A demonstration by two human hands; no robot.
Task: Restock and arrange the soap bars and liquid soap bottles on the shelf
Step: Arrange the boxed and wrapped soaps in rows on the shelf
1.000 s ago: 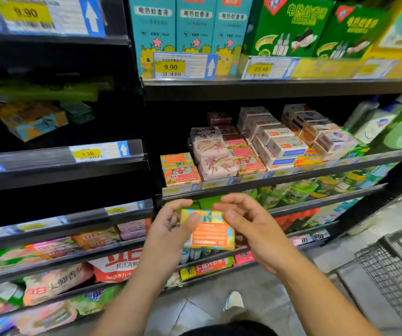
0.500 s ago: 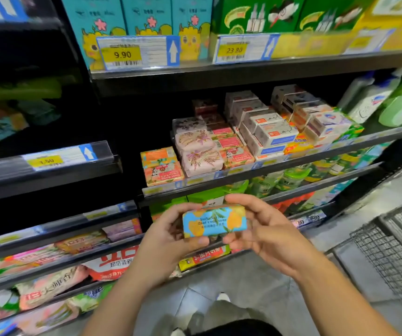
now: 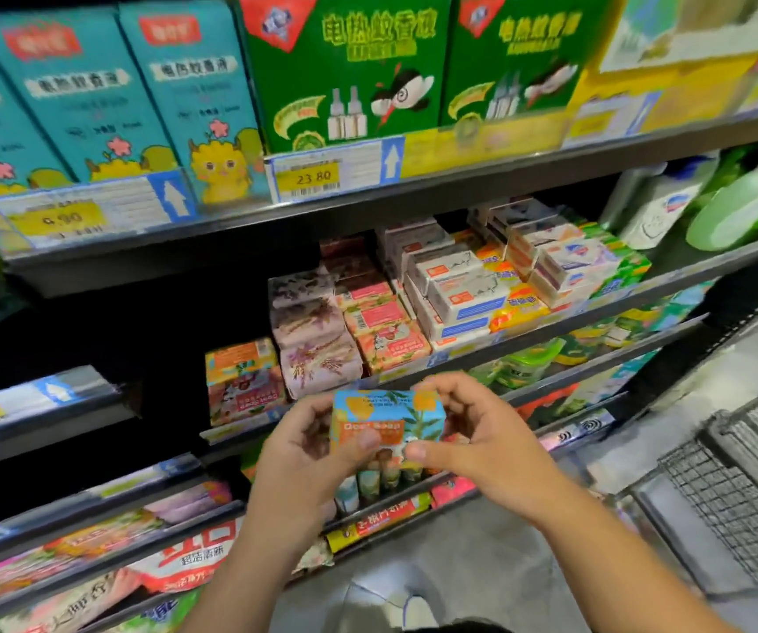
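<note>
I hold a blue and orange soap box [image 3: 386,415] in both hands in front of the soap shelf [image 3: 573,312]. My left hand [image 3: 308,454] grips its left end and my right hand [image 3: 473,440] pinches its right end, thumbs on the front face. Just above and left, an orange soap box stack [image 3: 242,379] sits at the shelf's left end. Beside it stand floral-wrapped soap bars [image 3: 313,331], pink-orange boxes [image 3: 381,322] and white soap boxes [image 3: 459,294]. White and green liquid soap bottles [image 3: 669,207] lie at the shelf's right end.
Above are teal boxes [image 3: 94,93] and green boxes [image 3: 345,70] with price tags [image 3: 318,175]. Lower shelves carry bagged goods [image 3: 185,559]. A wire cart [image 3: 742,491] stands on the floor at the right. A dark shelf bay is on the left.
Both hands have lifted the soap box toward the shelf and turned it so its front face shows. The view has moved closer to the shelves.
</note>
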